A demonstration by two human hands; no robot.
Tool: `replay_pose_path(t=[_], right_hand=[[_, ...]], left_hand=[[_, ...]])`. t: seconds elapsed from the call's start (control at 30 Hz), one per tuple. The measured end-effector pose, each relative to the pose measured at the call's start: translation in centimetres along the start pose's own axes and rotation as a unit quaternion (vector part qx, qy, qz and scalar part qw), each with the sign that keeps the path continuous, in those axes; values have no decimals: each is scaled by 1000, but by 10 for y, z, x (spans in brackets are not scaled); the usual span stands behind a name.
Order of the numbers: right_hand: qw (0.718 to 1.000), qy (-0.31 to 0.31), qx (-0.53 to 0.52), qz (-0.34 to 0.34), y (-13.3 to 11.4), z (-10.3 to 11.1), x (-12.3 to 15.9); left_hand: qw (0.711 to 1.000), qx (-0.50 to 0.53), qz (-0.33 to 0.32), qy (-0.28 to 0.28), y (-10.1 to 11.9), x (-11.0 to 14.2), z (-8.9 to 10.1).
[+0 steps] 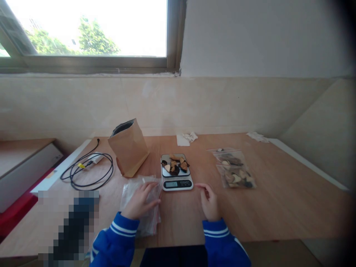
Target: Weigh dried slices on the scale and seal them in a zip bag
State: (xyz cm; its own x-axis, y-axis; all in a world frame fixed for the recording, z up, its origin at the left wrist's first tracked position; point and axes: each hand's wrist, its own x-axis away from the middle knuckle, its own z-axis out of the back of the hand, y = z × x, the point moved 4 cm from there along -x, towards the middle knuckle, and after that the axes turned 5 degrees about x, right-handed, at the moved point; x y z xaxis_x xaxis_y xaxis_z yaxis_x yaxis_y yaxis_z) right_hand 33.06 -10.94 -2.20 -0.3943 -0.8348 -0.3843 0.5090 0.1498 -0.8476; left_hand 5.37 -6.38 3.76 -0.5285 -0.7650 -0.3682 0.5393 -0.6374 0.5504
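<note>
My left hand (pixel 141 200) lies with fingers stretched out over a pile of clear zip bags (pixel 147 226), its fingertips near the bags' right edge. A white digital kitchen scale (pixel 178 184) stands just beyond and between my hands. Dried brown and pale slices (pixel 175 165), perhaps mushroom, lie on its metal plate; the display is lit, but its figure is too small to read surely. My right hand (pixel 209 202) rests on the table at the scale's right front corner, loosely bent, holding nothing visible. Its fingertips point toward the scale.
An open brown paper pouch (pixel 132 150) stands behind the clear bags. Filled zip bags (pixel 236 170) of similar slices lie at the right. A coiled black cable (pixel 91 187) with a white adapter lies at the left. Crumpled tissue (pixel 191 137) sits by the wall. A pixelated patch covers the lower left.
</note>
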Motion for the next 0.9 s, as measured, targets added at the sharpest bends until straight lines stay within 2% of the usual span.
replay_pose_path(t=[0.1,0.2,0.3,0.4,0.5,0.57,0.73,0.8,0.9], right_hand=[[1000,1,-6,-3,0,-1,1],[1000,-11,-10,-4,-2,-2,1],[1000,-24,-11,5,-6,-1,2],[999,-40,-14,17,-15,-1,6],[998,-63,-22,13,-35,-7,16],[995,-93,-44,6,-57,-15,25],[962,-203,-180,-31,-110,-47,39],[950,-225,-209,-58,-115,-53,37],[936,-231,-239,-112,-107,-52,29]], left_hand=[[997,-37,67,-26,-7,9,-17],[994,-37,98,-35,-11,9,-18],[995,-26,99,-6,-14,6,-11],[995,-27,77,61,-11,4,0],[990,-28,36,136,5,5,10],[986,-22,3,164,22,5,14],[982,-17,-86,166,63,1,14],[976,-12,-99,196,70,0,19],[957,17,-75,280,70,-1,33]])
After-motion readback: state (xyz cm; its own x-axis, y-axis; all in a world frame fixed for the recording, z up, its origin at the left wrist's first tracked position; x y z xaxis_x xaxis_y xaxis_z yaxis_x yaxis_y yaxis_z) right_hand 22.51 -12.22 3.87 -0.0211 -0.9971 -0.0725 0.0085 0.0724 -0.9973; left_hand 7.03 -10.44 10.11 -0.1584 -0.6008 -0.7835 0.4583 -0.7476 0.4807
